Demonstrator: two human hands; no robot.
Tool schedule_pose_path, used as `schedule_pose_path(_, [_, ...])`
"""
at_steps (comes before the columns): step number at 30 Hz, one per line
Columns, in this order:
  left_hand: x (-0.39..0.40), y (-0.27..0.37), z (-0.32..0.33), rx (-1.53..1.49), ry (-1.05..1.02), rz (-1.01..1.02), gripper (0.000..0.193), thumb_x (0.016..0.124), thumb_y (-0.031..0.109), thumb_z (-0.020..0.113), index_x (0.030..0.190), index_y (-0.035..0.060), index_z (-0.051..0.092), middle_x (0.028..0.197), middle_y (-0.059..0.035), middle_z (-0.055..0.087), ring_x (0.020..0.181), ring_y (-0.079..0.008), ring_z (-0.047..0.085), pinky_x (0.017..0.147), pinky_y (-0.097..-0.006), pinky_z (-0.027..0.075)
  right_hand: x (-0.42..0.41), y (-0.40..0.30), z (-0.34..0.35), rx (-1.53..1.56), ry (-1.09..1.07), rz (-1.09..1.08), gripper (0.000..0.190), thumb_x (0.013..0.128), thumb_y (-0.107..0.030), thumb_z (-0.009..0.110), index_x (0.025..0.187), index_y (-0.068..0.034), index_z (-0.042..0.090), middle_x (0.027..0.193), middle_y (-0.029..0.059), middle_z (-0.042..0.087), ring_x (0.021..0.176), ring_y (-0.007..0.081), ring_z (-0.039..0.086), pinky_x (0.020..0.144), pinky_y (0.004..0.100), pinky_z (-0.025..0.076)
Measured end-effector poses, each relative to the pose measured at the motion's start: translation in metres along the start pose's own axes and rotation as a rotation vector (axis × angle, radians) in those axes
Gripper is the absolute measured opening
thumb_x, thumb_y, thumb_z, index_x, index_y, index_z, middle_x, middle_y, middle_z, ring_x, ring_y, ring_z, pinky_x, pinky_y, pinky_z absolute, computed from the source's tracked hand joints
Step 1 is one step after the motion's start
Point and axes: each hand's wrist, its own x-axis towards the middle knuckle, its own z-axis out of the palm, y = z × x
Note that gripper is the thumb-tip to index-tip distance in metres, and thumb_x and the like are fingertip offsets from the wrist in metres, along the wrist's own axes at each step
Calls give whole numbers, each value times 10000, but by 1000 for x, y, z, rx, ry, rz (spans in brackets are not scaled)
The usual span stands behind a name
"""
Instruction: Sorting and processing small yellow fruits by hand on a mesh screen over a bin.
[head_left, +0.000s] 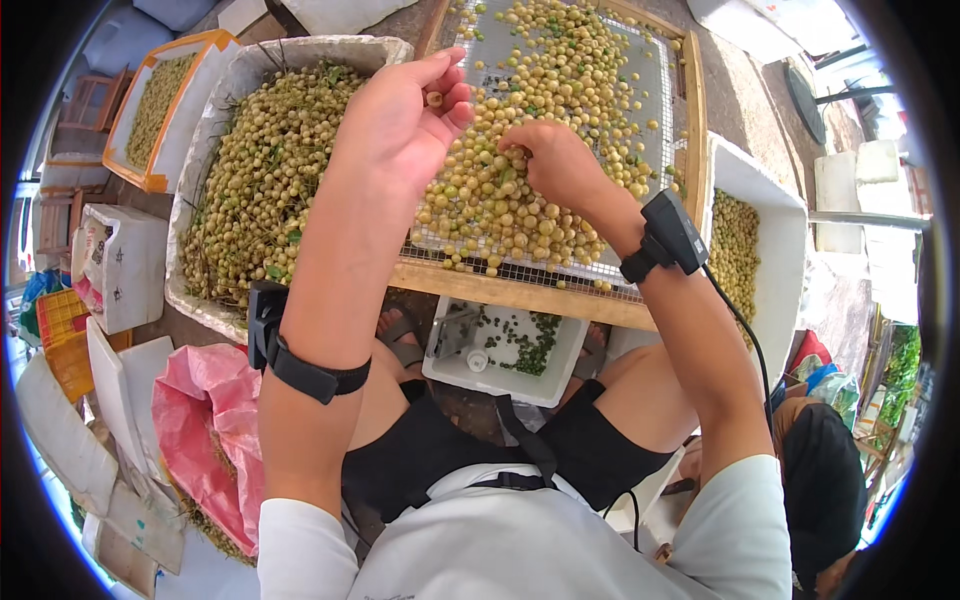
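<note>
A wood-framed wire-mesh screen (517, 289) lies before me, spread with small round yellow-green fruits (517, 214). Over its left part is my left hand (409, 112), palm turned up and fingers curled around one small brownish-yellow fruit (433, 98). My right hand (551, 161) reaches down to the fruits near the middle of the screen. Its fingers are bent, and the fingertips are partly hidden, so I cannot tell whether they grip a fruit. A green leaf (508, 176) shows just below them.
Left of the screen, a white foam box (180, 247) brims with stemmed fruits. Another foam box (772, 247) on the right holds loose fruits. Between my feet, a white tub (540, 386) contains small dark-green fruits. A pink sack (195, 382) stands at left; a person (817, 480) is at lower right.
</note>
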Motion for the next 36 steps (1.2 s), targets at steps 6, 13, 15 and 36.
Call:
schedule_pose_path(6, [-1, 19, -9, 12, -14, 41, 216, 945, 77, 552, 1100, -68, 594, 863, -43, 534, 765, -125, 530, 646, -238, 494, -13, 56, -62, 193, -55, 356, 238, 760, 21, 683, 992, -27, 709, 740, 72, 684, 666, 147, 648, 605, 304, 521])
schedule_pose_path(13, [2, 19, -11, 19, -43, 14, 216, 940, 69, 552, 1102, -69, 590, 867, -48, 539, 772, -132, 537, 659, -240, 502, -2, 45, -61, 401, -23, 318, 262, 769, -64, 744, 1029, -58, 718, 976, 116, 710, 839, 162, 682, 741, 304, 541])
schedule_pose_path(15, [3, 16, -10, 14, -43, 12, 216, 939, 65, 548, 1102, -72, 584, 873, -54, 537, 774, -134, 538, 664, -242, 505, -1, 31, -52, -47, -65, 148, 290, 729, -123, 776, 1014, -111, 730, 1022, 132, 673, 943, 253, 652, 807, 371, 526])
schedule_pose_path(36, [5, 25, -21, 60, -75, 0, 219, 921, 33, 555, 1086, -104, 594, 875, -74, 535, 778, -138, 536, 663, -245, 505, -1, -43, -25, -74, -300, -125, 313, 645, -47, 716, 951, -115, 719, 959, 104, 566, 973, 301, 581, 806, 385, 495])
